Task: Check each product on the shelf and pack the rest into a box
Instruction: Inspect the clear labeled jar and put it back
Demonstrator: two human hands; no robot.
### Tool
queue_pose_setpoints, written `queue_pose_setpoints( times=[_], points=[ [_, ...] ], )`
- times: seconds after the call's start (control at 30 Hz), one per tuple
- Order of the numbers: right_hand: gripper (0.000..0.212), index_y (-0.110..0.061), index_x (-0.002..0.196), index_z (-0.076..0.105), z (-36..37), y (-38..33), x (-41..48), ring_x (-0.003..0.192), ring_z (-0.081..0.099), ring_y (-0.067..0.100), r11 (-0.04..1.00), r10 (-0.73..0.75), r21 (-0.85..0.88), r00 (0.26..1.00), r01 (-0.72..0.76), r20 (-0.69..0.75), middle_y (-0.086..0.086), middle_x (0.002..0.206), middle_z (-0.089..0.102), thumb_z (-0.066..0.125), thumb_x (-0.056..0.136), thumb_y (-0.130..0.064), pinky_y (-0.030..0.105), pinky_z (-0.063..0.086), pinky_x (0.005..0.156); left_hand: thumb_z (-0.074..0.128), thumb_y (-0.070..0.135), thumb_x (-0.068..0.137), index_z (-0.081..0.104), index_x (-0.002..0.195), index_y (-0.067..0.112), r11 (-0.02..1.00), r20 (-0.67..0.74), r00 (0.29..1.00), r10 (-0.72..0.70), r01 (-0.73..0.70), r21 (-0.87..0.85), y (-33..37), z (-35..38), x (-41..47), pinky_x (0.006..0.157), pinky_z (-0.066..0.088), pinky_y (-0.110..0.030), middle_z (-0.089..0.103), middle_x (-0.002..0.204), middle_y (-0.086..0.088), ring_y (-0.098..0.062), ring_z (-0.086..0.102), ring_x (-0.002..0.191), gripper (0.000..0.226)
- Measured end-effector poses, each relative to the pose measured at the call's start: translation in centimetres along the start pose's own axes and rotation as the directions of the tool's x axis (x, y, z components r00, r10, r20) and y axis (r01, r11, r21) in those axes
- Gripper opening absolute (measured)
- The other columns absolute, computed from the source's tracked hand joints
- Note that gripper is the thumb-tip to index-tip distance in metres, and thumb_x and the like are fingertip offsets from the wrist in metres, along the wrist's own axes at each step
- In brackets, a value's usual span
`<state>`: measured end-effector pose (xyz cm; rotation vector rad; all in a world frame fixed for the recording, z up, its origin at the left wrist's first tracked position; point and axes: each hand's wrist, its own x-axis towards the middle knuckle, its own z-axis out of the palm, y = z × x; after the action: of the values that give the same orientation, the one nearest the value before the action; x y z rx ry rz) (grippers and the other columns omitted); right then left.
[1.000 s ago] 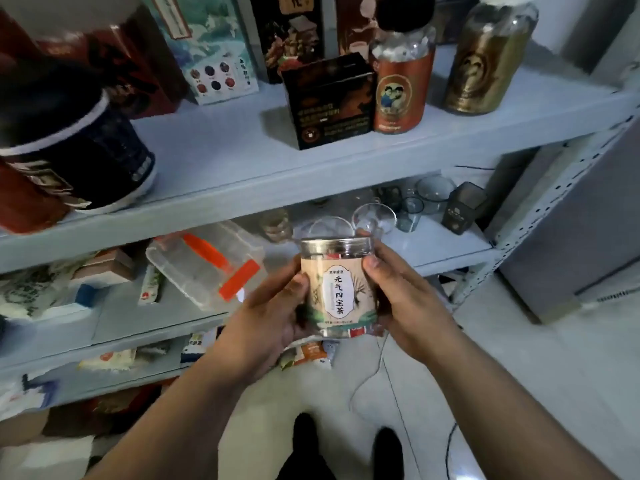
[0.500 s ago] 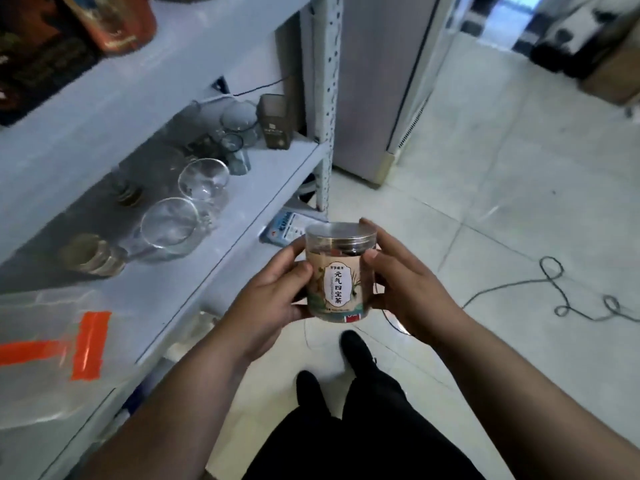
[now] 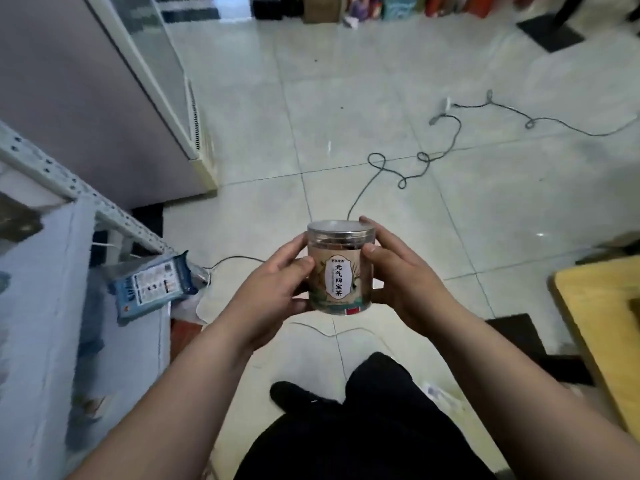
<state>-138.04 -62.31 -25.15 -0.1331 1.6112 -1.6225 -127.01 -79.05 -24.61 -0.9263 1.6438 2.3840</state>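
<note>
A clear plastic tea jar (image 3: pixel 341 268) with a beige label and a transparent lid stands upright in mid-air over the tiled floor, in front of me. My left hand (image 3: pixel 273 292) grips its left side, thumb on the label. My right hand (image 3: pixel 401 282) grips the right side, thumb near the top of the label. The corner of the grey shelf (image 3: pixel 52 271) lies at the left edge of the view; its products are out of sight.
A blue packet (image 3: pixel 152 289) hangs over the shelf's corner. A tall grey cabinet (image 3: pixel 86 98) stands at the back left. Grey cables (image 3: pixel 415 161) trail across the floor. A yellow tabletop (image 3: pixel 602 323) juts in at the right. Boxes line the far wall (image 3: pixel 381 6).
The view has swung right, away from the shelf toward the open floor. Both hands kept their hold on the jar, which stays in front of me.
</note>
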Motion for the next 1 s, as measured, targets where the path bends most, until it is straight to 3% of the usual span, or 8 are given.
queue_pose_setpoints(
  times=[0.13, 0.3, 0.43, 0.6, 0.67, 0.83, 0.93, 1.0],
  points=[
    [0.047, -0.049, 0.129, 0.059, -6.4, 0.8, -3.4, 0.123, 0.066, 0.023, 0.994, -0.045, 0.089, 0.989, 0.058, -0.141, -0.003, 0.128, 0.07, 0.063, 0.084, -0.037, 0.052, 0.061, 0.085, 0.045, 0.016, 0.109, 0.058, 0.135, 0.042, 0.99, 0.136, 0.99, -0.039, 0.02, 0.139, -0.3, 6.5, 1.9, 0.085, 0.062, -0.044, 0.072, 0.123, -0.011, -0.027, 0.072, 0.111, 0.039],
    [0.051, -0.051, 0.131, 0.057, -15.7, 1.9, -9.1, 0.122, 0.067, 0.019, 0.982, -0.084, 0.134, 0.951, 0.129, -0.298, -0.003, 0.127, 0.07, 0.068, 0.082, -0.041, 0.061, 0.056, 0.096, 0.046, 0.016, 0.109, 0.057, 0.141, 0.039, 0.956, 0.302, 0.948, -0.098, 0.005, 0.294, -1.6, 17.0, 3.2, 0.094, 0.059, -0.052, 0.071, 0.124, -0.013, -0.026, 0.071, 0.113, 0.041],
    [0.048, -0.053, 0.128, 0.057, -23.7, 2.9, -14.2, 0.12, 0.067, 0.019, 0.968, -0.102, 0.169, 0.907, 0.185, -0.409, -0.007, 0.122, 0.072, 0.066, 0.083, -0.039, 0.061, 0.057, 0.095, 0.046, 0.013, 0.108, 0.06, 0.138, 0.037, 0.929, 0.391, 0.907, -0.155, 0.0, 0.369, -3.3, 26.7, 3.4, 0.086, 0.061, -0.041, 0.073, 0.122, -0.012, -0.024, 0.071, 0.11, 0.041],
    [0.053, -0.048, 0.132, 0.055, -32.9, 5.0, -20.0, 0.119, 0.067, 0.023, 0.928, -0.102, 0.258, 0.85, 0.268, -0.517, -0.007, 0.122, 0.072, 0.067, 0.082, -0.037, 0.049, 0.059, 0.086, 0.046, 0.008, 0.105, 0.066, 0.128, 0.037, 0.887, 0.445, 0.872, -0.202, -0.029, 0.46, -5.7, 38.6, 3.3, 0.096, 0.058, -0.052, 0.075, 0.119, -0.008, -0.029, 0.069, 0.115, 0.042],
    [0.059, -0.046, 0.135, 0.056, -36.1, 5.6, -21.8, 0.121, 0.066, 0.028, 0.914, -0.105, 0.277, 0.832, 0.297, -0.545, -0.003, 0.126, 0.071, 0.07, 0.079, -0.039, 0.052, 0.057, 0.088, 0.047, 0.006, 0.104, 0.067, 0.127, 0.036, 0.873, 0.457, 0.864, -0.213, -0.041, 0.486, -6.6, 42.8, 3.4, 0.099, 0.055, -0.056, 0.074, 0.12, -0.008, -0.031, 0.068, 0.117, 0.043],
    [0.056, -0.039, 0.129, 0.053, -42.0, 6.2, -25.9, 0.106, 0.072, 0.013, 0.936, -0.15, 0.153, 0.755, 0.316, -0.638, -0.014, 0.113, 0.073, 0.071, 0.077, -0.032, 0.038, 0.062, 0.078, 0.049, 0.001, 0.101, 0.065, 0.133, 0.029, 0.829, 0.5, 0.833, -0.236, -0.096, 0.551, -8.8, 51.2, 3.8, 0.093, 0.06, -0.05, 0.073, 0.121, -0.008, -0.033, 0.065, 0.121, 0.046],
    [0.073, -0.044, 0.13, 0.047, -44.7, 6.4, -27.5, 0.114, 0.068, 0.012, 0.962, -0.155, 0.053, 0.699, 0.267, -0.698, -0.017, 0.122, 0.069, 0.081, 0.066, -0.049, 0.044, 0.058, 0.097, 0.048, -0.002, 0.1, 0.064, 0.133, 0.028, 0.808, 0.517, 0.82, -0.247, -0.12, 0.577, -9.6, 55.0, 4.0, 0.095, 0.058, -0.052, 0.073, 0.122, -0.006, -0.031, 0.065, 0.121, 0.048],
    [0.081, -0.049, 0.133, 0.042, -46.5, 6.3, -28.3, 0.12, 0.063, 0.007, 0.979, -0.166, -0.044, 0.667, 0.197, -0.726, -0.021, 0.129, 0.064, 0.084, 0.064, -0.053, 0.037, 0.053, 0.104, 0.05, -0.002, 0.099, 0.065, 0.132, 0.032, 0.783, 0.545, 0.802, -0.243, -0.17, 0.598, -10.1, 57.2, 4.2, 0.098, 0.057, -0.053, 0.073, 0.123, -0.001, -0.025, 0.067, 0.118, 0.049]
  ],
)
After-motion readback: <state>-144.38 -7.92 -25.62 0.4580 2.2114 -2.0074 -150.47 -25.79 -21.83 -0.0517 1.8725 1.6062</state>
